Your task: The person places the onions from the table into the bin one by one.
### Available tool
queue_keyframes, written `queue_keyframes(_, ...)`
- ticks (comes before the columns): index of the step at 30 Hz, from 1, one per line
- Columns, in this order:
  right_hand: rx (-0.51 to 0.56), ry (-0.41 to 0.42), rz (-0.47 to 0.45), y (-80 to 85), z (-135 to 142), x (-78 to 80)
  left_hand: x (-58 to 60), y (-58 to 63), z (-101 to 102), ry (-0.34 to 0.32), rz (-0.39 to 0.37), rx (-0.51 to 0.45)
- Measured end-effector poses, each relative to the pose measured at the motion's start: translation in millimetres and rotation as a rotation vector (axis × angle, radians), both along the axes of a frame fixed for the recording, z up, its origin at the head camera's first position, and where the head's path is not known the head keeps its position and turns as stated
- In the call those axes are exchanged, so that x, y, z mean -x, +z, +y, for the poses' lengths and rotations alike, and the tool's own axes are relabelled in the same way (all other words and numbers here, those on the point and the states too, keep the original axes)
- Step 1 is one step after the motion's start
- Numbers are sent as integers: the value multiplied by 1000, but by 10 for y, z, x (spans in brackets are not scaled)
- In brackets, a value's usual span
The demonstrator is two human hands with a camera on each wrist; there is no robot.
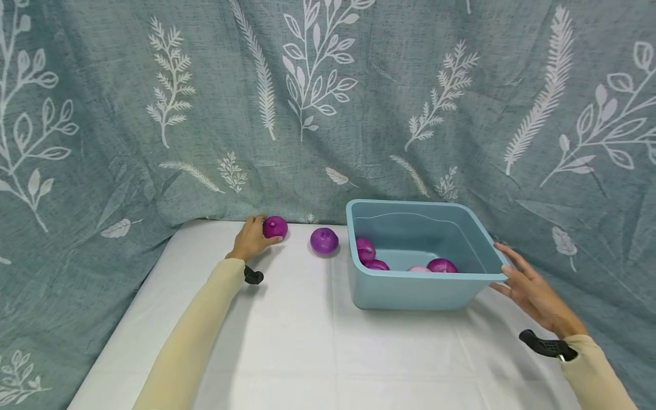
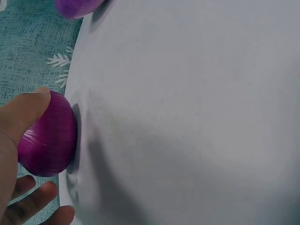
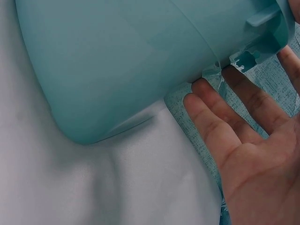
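Observation:
My left hand (image 1: 252, 239) is at a red onion (image 1: 275, 227) near the table's back edge. In the left wrist view the thumb (image 2: 35, 108) lies over the onion's side, and the other fingers reach round beneath it, partly hidden. A second red onion (image 1: 324, 241) sits just to the right. Farther right stands a blue plastic tub (image 1: 420, 293) holding several purple onions, among them one by its near wall (image 1: 442, 265). My right hand (image 1: 535, 296) is at the tub's right end, its fingers extended, fingertips against the outer wall below the rim and thumb at the rim.
A white cloth (image 1: 287, 353) covers the table. Behind it and at both sides hangs a grey-green curtain (image 1: 215, 102) with white leaf prints, meeting the table's back edge close behind the onions and tub.

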State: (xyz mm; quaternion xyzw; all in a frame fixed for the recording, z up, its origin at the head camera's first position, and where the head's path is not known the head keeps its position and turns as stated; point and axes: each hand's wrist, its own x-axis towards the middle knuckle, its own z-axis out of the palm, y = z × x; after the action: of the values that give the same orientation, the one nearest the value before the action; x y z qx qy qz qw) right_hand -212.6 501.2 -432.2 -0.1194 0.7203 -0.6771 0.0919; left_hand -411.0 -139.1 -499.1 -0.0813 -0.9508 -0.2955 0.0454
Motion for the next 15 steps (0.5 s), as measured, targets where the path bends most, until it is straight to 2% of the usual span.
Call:
queue_keyframes(8,-11,-23,-3,-15,7,19,-4,-5,65,2,1,2)
queue_keyframes(15,1,-28,-3,6,-5,-8,77,-70,79,19,-31,-8)
